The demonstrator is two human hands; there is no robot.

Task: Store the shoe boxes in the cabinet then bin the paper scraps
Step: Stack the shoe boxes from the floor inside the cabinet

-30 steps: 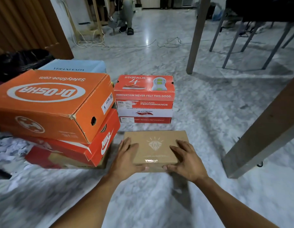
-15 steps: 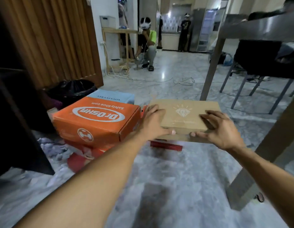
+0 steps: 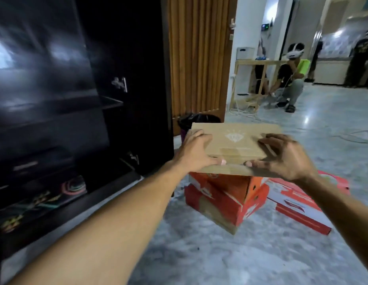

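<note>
Both hands hold a flat brown cardboard box (image 3: pixel 234 145) up in the air, lid up, pale diamond logo on top. Left hand (image 3: pixel 196 154) clamps the box's left end, fingers spread over the lid, thumb pressed on the near side wall. Right hand (image 3: pixel 286 156) clamps the right end the same way, fingers curled on the lid, thumb on the near wall. Each hand's grip is closed around the box edge, nothing else in either.

The box hangs above a stack of orange and red shoe boxes (image 3: pixel 226 195) on the marble floor (image 3: pixel 251 256), clear of the stack top as far as can be told; the hands hide part of the gap. A red and white shoe box (image 3: pixel 302 208) lies on the floor just right of the stack.

The black cabinet (image 3: pixel 55 120) stands open on the left, well apart from the held box. A dark shelf (image 3: pixel 109 101) shows inside; blurred coloured items sit low in it, can't tell what they are. A black bin bag (image 3: pixel 199 119) sits behind the held box, by the slatted wooden wall (image 3: pixel 197 58). A person (image 3: pixel 290 79) crouches in the background with a white headset on. Paper scraps not clearly visible; whole frame motion-blurred.
</note>
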